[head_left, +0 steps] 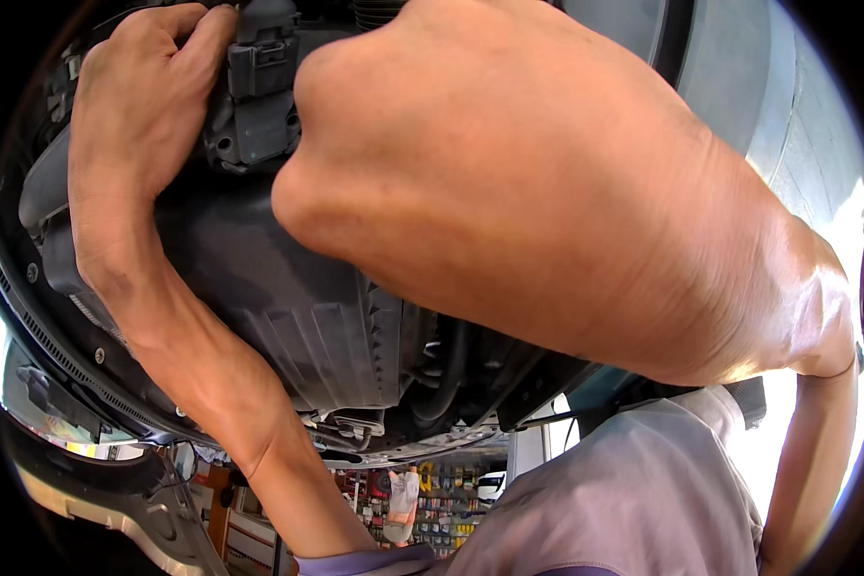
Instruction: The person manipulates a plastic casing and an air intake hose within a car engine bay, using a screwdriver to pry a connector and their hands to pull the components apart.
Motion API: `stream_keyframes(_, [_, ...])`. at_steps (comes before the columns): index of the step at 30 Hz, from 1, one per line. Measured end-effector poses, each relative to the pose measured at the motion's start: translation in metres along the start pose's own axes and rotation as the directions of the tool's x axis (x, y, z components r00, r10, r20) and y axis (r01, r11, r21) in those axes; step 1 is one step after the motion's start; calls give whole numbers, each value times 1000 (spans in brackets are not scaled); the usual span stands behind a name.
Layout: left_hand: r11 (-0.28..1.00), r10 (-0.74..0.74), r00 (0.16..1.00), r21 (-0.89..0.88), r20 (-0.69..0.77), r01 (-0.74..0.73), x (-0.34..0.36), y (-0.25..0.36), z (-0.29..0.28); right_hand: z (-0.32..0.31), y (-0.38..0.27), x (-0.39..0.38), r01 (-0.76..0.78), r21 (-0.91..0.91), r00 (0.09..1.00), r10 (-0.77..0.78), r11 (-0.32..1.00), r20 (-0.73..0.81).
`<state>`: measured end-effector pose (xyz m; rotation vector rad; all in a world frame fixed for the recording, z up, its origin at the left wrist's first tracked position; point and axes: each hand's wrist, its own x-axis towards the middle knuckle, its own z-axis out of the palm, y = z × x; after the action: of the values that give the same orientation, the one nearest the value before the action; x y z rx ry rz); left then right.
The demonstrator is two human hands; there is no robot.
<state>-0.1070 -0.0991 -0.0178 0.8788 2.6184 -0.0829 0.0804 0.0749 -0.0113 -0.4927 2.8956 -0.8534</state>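
Over a car's engine bay, my left hand (144,101) reaches to the far left, fingers curled and thumb bent in beside a black plastic sensor housing with a plug (261,72). Whatever those fingers grip is hidden behind the hand. Close to the camera, my right hand (451,163) fills the upper middle as a closed fist, its back toward me. Its fingertips and anything in them are out of sight. Below both hands lies a ribbed black plastic air filter box (326,350).
A black hose (446,379) curves down right of the box. The car's front edge carries a dark toothed strip (58,350), with a headlamp (53,403) at the left. Behind, shelves of small goods (442,499) stand past my clothing. A grey body panel (739,77) rises at upper right.
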Motion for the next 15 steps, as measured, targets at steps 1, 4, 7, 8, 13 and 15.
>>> stream_keyframes(1, [1000, 3, 1000, -9, -7, -3, -1, 1, 3, 0, -2, 0, 5, 11, 1000, -5, 1000, 4])
stream_keyframes(4, [998, 5, 995, -70, -99, -11, -2, 3, 8, -3, 3, 5, 19, 30, 999, -19, 999, 26])
stream_keyframes(7, [999, 11, 998, -50, -68, -14, -3, 6, 8, -4, 10, 11, 38, 50, 998, -41, 998, 50])
stream_keyframes(8, [998, 24, 995, -54, -100, -29, -4, 14, 12, -2, 13, 14, 40, 56, 997, -44, 998, 67])
stream_keyframes(13, [997, 34, 989, -62, -146, -43, -10, 25, -4, -14, 12, 19, 83, 76, 990, -91, 994, 108])
stream_keyframes(15, [994, 94, 979, -31, -180, -101, -7, 24, 5, -15, 14, 19, 20, 151, 983, -47, 988, 179])
